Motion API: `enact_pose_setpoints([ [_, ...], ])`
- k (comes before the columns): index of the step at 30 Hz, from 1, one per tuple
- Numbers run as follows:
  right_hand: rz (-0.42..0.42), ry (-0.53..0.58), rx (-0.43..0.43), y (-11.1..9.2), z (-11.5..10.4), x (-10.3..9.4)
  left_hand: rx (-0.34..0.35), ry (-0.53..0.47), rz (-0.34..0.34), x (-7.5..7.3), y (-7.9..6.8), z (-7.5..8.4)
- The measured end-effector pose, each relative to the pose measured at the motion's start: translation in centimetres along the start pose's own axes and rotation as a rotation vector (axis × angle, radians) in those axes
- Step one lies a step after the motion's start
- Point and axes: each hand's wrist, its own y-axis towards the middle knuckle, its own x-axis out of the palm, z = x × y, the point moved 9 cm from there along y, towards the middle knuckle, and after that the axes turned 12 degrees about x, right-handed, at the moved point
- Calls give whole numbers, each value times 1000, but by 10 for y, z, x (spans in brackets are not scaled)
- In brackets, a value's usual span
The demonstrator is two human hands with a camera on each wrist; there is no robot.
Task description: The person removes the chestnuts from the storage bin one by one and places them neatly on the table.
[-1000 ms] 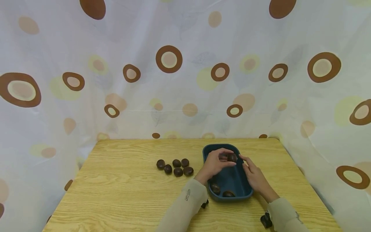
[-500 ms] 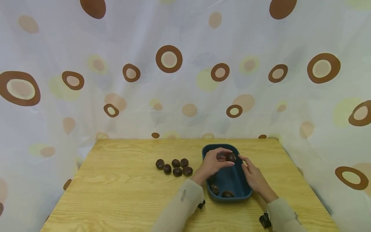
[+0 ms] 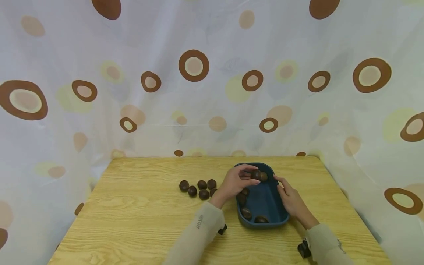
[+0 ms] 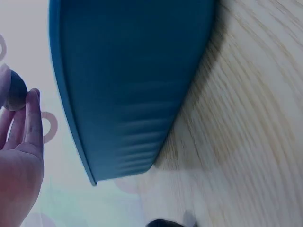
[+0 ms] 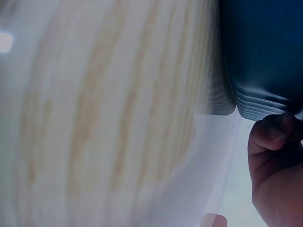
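Hands: your left hand [image 3: 234, 181] pinches one nut [image 3: 256, 175] between thumb and fingers; your right hand [image 3: 293, 201] touches the right side of the box [image 3: 265, 202] — whether it grips the rim, I cannot tell.
Held nut: over the box's far left part; the left wrist view shows it above rim level, clear of the wall.
Box axis: its long side runs away from you, and your left forearm comes in from the left.
Nuts in the box: several lie along the left wall [image 3: 246, 213] and one by the near wall [image 3: 261, 219].
Second nut: just beyond the held one [image 3: 264, 177] — touching or apart, I cannot tell.
Loose nuts: a cluster [image 3: 204, 194] left of the box on the tabletop [image 3: 132, 206], one partly behind your left hand, which is much the nearer.
Relation to mind: I'd judge it is the held nut's height over the rim.
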Motion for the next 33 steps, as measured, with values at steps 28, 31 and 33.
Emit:
enact_pose_setpoints([
  [28,-5,-8,4,-1,0,2,-71,32,55,-65,-45,0],
  [31,-8,3,7,0,-2,0,-73,36,70,-74,-49,1],
  [33,-17,12,16,-1,-3,0,-67,39,80,-79,-52,3],
])
